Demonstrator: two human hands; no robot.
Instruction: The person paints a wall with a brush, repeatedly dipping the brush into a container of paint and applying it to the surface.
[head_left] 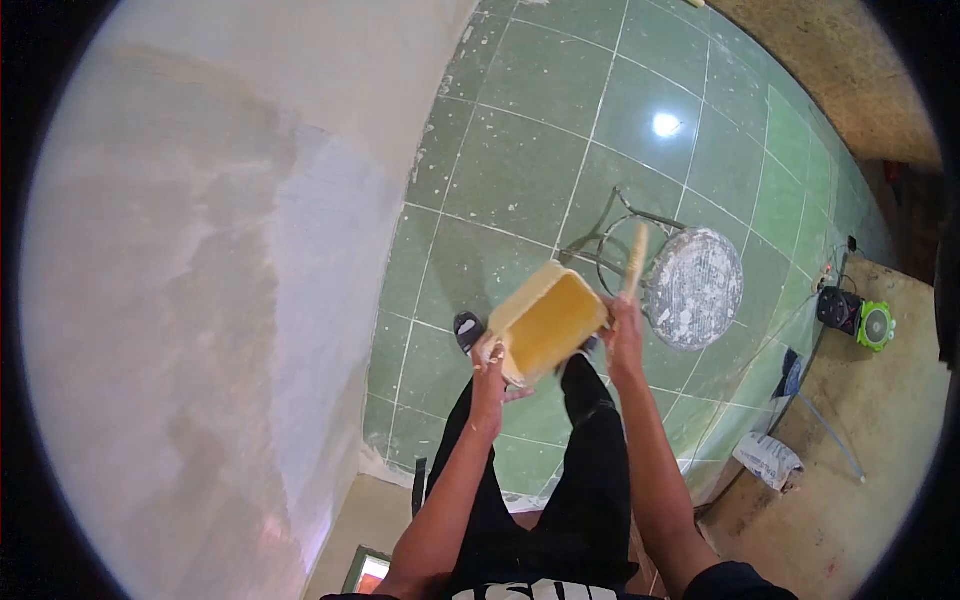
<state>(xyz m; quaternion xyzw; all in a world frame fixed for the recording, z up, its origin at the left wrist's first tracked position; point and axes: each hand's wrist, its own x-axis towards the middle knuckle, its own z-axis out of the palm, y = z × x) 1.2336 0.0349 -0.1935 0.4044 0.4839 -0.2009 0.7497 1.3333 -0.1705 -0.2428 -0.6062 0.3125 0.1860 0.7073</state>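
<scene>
My left hand (488, 385) grips the lower left corner of a rectangular, cream-coloured plastic tub (515, 305), with pale smears on its fingers. The tub is tilted, and its yellowish inside faces me. At the tub's right end, my right hand (625, 340) is closed round a long, narrow plastering blade (637, 258) coated in pale paste and seen nearly edge-on. The fingers of this hand also lie right at the tub's rim. Just right of the right hand stands a round stool (697, 290) with a white-spattered top.
A plastered wall (180, 300) with a paler patch rises on the left. Green floor tiles (530, 165) carry white spatters. To the right are a black-and-green speaker-like device (860, 318), a white bag (768, 461), a blue-handled tool (825, 430) and a cable along the floor.
</scene>
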